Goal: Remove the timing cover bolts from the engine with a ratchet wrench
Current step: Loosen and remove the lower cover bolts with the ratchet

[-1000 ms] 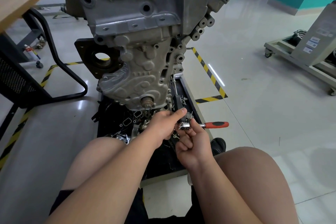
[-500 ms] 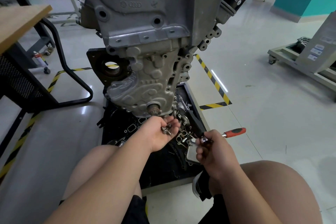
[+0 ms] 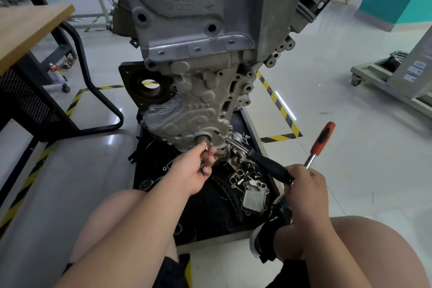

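The left hand [image 3: 194, 170] keeps its grip pinched on small, hard, probably oily bolts [image 3: 207, 146] at six o'clock on the cover [image 3: 187, 112], while the right hand [image 3: 304, 186] clasps the stiff wrench [image 3: 323, 135] below its rubber handle.

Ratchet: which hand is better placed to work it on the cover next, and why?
Right, probably. The right hand grips the ratchet, handle pointing up. The left hand is at the foot of the cover, its fingers pinching small metal pieces, so it is occupied.

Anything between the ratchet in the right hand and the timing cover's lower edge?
Yes: the left hand, gripping bolts, sits at the lower edge of the timing cover, and a black handle slants between the ratchet wrench and it.
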`<state>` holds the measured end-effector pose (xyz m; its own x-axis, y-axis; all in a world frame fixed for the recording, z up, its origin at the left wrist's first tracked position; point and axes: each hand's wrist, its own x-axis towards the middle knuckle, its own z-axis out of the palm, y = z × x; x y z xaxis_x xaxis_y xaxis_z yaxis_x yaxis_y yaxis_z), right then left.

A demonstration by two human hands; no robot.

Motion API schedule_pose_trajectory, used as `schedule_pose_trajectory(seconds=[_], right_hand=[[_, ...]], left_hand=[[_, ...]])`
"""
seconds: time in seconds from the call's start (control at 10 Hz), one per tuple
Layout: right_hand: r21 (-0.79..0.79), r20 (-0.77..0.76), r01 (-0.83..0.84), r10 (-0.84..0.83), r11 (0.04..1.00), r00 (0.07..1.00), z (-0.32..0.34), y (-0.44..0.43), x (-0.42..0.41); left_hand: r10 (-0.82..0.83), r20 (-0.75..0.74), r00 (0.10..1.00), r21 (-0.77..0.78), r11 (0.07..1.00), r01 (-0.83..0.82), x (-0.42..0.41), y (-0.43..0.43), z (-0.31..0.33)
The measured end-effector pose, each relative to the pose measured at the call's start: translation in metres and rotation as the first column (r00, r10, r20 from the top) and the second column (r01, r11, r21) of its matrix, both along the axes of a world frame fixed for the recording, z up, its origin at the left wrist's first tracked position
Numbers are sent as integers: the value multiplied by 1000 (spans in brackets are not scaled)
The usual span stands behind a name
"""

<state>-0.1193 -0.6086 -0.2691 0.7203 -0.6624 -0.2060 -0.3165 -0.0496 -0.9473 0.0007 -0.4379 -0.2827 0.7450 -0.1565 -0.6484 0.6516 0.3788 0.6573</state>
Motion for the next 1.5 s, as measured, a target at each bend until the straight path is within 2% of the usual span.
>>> schedule_pose_trajectory(seconds=[0.1, 0.2, 0.5, 0.6, 0.7, 0.8, 0.9, 1.0, 1.2, 1.3, 1.5], right_hand=[[139, 33, 28, -33, 990, 999, 0, -8, 5], [220, 24, -7, 1, 975, 1000, -2, -8, 7], [255, 17, -34, 31, 966, 999, -9, -6, 10], [251, 25, -42, 37, 967, 999, -9, -7, 8], [254, 18, -31, 27, 967, 999, -8, -7, 8], [174, -15, -72, 76, 982, 997, -8, -7, 9], [101, -57, -127, 133, 987, 989, -7, -7, 9], [142, -58, -97, 107, 985, 993, -7, -6, 10], [272, -7, 23, -22, 962, 1000, -10, -6, 12], [280, -1, 29, -30, 960, 1000, -11, -6, 14], [297, 2, 26, -28, 954, 1000, -12, -6, 16]], left_hand=[[60, -13, 998, 37, 998, -59, 3, 6, 1], [69, -17, 997, 40, 997, -69, 5, 10, 2], [58, -12, 998, -16, 998, -58, 6, 9, 1], [130, -40, 991, -75, 988, -133, 10, 9, 2], [280, -162, 946, -218, 925, -311, 15, 15, 4], [208, -198, 958, -283, 923, -260, 13, 19, 9], [24, -142, 990, -248, 967, -59, 7, 19, 12], [-53, -125, 991, -257, 966, 19, 4, 16, 10], [17, -96, 995, -178, 983, -34, 5, 10, 8], [-13, -53, 999, -105, 994, 7, 2, 7, 8], [-20, -16, 1000, -95, 995, 18, 1, 5, 11]])
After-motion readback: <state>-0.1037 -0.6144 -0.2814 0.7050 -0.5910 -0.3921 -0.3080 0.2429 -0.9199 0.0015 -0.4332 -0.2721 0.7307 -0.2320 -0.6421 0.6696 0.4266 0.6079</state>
